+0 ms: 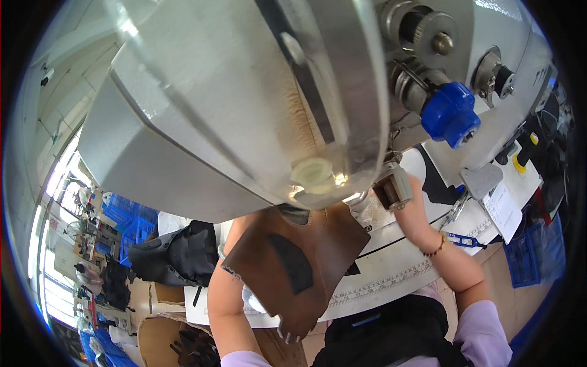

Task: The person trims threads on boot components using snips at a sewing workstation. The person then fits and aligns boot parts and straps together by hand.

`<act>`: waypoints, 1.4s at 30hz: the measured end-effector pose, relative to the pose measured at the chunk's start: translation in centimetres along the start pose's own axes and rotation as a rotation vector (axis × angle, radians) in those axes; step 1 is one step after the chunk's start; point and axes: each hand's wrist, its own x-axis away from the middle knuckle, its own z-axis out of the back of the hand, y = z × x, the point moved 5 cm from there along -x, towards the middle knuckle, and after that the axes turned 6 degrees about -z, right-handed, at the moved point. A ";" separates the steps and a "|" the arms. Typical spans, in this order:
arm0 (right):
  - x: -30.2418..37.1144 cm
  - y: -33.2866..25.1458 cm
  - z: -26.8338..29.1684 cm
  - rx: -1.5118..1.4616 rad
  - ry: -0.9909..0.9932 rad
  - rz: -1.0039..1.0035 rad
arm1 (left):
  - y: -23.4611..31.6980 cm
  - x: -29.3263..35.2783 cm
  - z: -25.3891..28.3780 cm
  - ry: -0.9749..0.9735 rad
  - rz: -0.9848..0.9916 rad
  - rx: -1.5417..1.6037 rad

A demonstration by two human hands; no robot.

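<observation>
A brown leather piece (330, 257) with a dark patch (290, 263) and a stitched seam hangs over the near side of the sewing machine's bed, under the machine head (202, 122). My left hand (237, 228) reaches in behind the leather's left edge; its fingers are hidden by the leather and the machine head. To the right of the needle area is my right hand (416, 214), beside a small metal machine part (393, 188) that covers its fingers. What either hand grips cannot be seen. The needle and presser foot are hidden too.
A blue tension knob (451, 114) juts from the machine. On the white table, marked with a ruler scale (391, 278), lie a blue cutter (463, 240), tweezers (454, 211) and a paper sheet (502, 211). Black pieces (174, 254) lie left; blue crates (532, 257) and a carton (153, 342) stand beyond.
</observation>
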 end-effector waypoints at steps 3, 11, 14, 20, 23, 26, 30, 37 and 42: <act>-3.6 0.4 0.1 -0.007 -0.088 0.071 | -0.1 -0.2 0.0 -0.037 0.039 0.051; -8.5 6.8 -5.0 -0.254 -0.413 -0.463 | 0.8 -2.2 1.0 -0.053 0.056 0.144; -7.3 6.9 -2.2 -0.326 -0.308 -0.520 | 8.6 3.7 -1.5 0.409 -0.421 -0.442; -5.6 3.8 -3.6 -0.466 -0.248 -0.628 | 2.9 16.6 -20.3 -0.643 -0.332 -1.360; -5.3 3.2 -4.8 -0.497 -0.210 -0.667 | -3.0 11.6 -20.0 -0.216 -0.082 -1.603; -5.4 1.9 -3.1 -0.789 -0.502 -0.295 | -5.8 10.9 -18.5 -0.237 -0.160 -1.838; -5.5 2.0 -3.4 -0.774 -0.428 -0.300 | -5.5 11.2 -18.3 -0.328 -0.232 -1.899; -5.4 0.7 -3.3 -0.688 -0.259 -0.292 | -4.9 10.6 -18.0 -0.339 -0.315 -1.891; -4.9 0.3 -3.6 -0.635 -0.137 -0.297 | -4.5 10.2 -16.7 -0.352 -0.339 -1.820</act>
